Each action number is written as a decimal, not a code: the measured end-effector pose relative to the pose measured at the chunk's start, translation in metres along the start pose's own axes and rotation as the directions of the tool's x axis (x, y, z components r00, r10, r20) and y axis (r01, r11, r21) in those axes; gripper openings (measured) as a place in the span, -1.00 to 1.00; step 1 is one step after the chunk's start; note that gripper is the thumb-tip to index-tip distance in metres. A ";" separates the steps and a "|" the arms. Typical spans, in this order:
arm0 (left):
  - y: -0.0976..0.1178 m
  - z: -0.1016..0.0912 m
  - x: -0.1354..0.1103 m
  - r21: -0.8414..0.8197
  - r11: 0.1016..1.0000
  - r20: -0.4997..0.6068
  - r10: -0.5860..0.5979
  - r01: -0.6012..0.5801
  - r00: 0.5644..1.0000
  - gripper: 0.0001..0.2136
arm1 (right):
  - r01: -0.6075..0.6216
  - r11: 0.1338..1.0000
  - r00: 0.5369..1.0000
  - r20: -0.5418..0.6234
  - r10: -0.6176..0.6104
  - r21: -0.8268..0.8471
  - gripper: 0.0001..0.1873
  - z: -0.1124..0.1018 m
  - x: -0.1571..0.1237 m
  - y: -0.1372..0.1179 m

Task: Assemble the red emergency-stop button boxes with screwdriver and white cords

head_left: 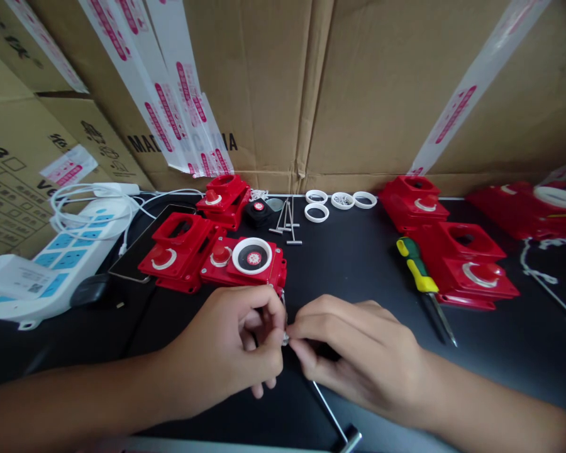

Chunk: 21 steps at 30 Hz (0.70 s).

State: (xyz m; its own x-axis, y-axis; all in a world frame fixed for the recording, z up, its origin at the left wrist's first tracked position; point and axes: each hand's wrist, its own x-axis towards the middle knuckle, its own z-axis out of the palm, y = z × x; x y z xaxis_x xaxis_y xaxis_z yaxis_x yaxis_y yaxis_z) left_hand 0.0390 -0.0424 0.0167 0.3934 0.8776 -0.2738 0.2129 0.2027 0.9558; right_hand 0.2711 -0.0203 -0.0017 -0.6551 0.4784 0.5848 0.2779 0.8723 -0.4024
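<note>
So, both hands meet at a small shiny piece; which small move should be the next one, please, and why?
Probably the left hand should steady the small piece while the right hand adjusts it gently. Both hands pinch at it and hide most of it, so a quick pull might make it slip.

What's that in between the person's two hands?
The head view shows a tiny shiny piece between the left hand and the right hand. It's too small to name.
</note>
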 end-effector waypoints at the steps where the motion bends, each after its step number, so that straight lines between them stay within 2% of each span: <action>1: 0.000 0.001 0.000 -0.042 0.998 0.023 -0.046 0.047 0.999 -0.91 | 0.001 1.000 1.000 -0.016 -0.002 -0.013 -0.93 0.001 -0.001 0.000; 3: 0.001 0.002 -0.001 -0.100 0.990 0.056 -0.098 0.104 0.994 -0.88 | 0.009 0.999 0.999 -0.036 -0.011 -0.042 -0.92 0.002 -0.003 0.000; 7: 0.001 0.004 -0.001 -0.087 0.989 0.069 -0.112 0.118 0.991 -0.90 | 0.016 0.997 1.000 0.003 -0.016 -0.080 -0.88 0.000 -0.001 -0.002; 9: 0.002 0.005 -0.002 -0.023 0.996 0.048 -0.088 0.090 0.995 -0.91 | 0.036 0.995 0.999 0.025 -0.034 -0.088 -0.85 -0.002 0.002 -0.003; 13: 0.003 0.005 -0.002 0.131 0.991 -0.007 0.033 -0.032 0.999 -0.93 | 0.070 0.991 0.997 0.037 -0.066 -0.116 -0.85 -0.004 0.006 -0.001; 17: -0.001 0.003 -0.002 0.079 0.996 0.022 0.041 -0.043 0.999 -0.93 | 0.087 0.989 0.995 0.058 -0.080 -0.116 -0.84 -0.004 0.008 0.000; 21: -0.005 0.001 -0.002 0.016 0.997 0.027 0.075 -0.075 0.997 -0.90 | 0.057 0.995 0.998 0.026 -0.055 -0.086 -0.86 -0.004 0.009 -0.003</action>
State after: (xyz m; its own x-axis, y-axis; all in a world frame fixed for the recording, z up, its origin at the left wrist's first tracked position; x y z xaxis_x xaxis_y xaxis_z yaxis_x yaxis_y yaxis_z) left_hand 0.0375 -0.0458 0.0128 0.4324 0.8783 -0.2041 0.1973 0.1287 0.9719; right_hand 0.2672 -0.0183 0.0071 -0.6871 0.4271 0.5878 0.2992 0.9035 -0.3067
